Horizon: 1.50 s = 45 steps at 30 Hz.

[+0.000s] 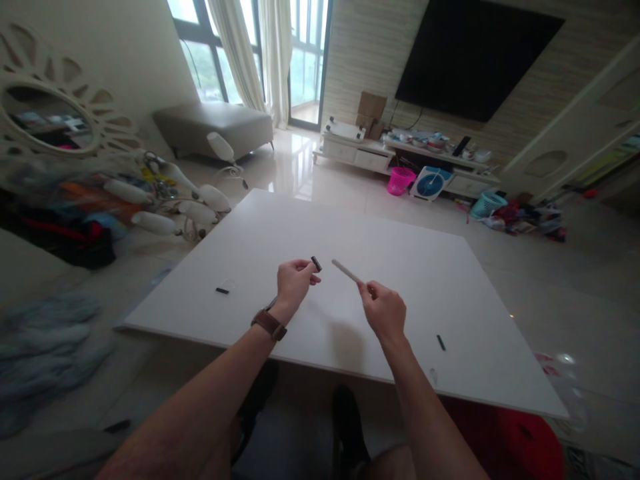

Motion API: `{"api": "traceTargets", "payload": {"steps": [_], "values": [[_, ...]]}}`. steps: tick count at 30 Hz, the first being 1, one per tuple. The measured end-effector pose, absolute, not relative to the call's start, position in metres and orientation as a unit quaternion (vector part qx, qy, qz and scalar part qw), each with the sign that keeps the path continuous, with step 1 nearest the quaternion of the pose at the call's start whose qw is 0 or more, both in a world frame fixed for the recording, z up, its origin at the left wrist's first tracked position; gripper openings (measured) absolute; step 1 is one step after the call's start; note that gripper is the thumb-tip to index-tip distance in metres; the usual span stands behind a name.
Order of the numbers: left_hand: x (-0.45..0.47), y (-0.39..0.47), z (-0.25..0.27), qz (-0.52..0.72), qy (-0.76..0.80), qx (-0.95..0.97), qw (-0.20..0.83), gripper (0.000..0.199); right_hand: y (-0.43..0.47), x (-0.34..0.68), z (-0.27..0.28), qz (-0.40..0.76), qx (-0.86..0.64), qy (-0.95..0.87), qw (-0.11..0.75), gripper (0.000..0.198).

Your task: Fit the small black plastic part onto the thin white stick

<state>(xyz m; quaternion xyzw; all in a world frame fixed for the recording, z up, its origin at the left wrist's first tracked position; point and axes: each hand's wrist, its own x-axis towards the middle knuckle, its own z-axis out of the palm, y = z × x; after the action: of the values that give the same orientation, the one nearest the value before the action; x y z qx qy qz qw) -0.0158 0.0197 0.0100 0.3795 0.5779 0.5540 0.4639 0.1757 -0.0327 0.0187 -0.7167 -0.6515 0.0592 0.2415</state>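
Over the middle of the white table point(360, 230), my left hand point(294, 283) pinches a small black piece point(316, 264) between thumb and fingers; its kind is too small to make out. To its right, my right hand point(384, 308) is closed around the near end of a thin, pale flat stick point(345, 270). The stick's far tip points toward the black piece, with a gap between them. A short dark strip point(223, 291) lies on the table at the left, beside a thin clear loop. Another dark strip point(441, 343) rests at the right, near a small clear item point(433, 375).
A lamp with several white shades point(197, 211) stands close to the table's left edge. Beyond the table are a grey bench point(215, 123), a pink basket point(400, 181) and a low white TV cabinet point(357, 155). Something red point(525, 440) is below the near right edge.
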Motion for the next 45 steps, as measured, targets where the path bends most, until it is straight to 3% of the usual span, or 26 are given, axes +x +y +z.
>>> {"api": "traceTargets", "payload": {"steps": [26,30,34,45], "values": [[-0.0076,0.0152,0.0089,0.566,0.563,0.353,0.488,0.016,-0.0332,0.1695,0.0187,0.069,-0.708,-0.648,0.273,0.045],[-0.0065,0.0144,0.0093,0.564,0.56,0.352,0.494,0.017,-0.0329,0.1697,0.0192,0.09,-0.697,-0.667,0.246,0.045],[-0.0065,0.0144,0.0097,0.56,0.563,0.354,0.493,0.016,-0.032,0.1723,0.0206,0.098,-0.712,-0.635,0.282,0.047],[-0.0058,0.0129,0.0104,0.551,0.563,0.355,0.503,0.017,-0.0318,0.1706,0.0166,0.104,-0.686,-0.676,0.247,0.047]]}}
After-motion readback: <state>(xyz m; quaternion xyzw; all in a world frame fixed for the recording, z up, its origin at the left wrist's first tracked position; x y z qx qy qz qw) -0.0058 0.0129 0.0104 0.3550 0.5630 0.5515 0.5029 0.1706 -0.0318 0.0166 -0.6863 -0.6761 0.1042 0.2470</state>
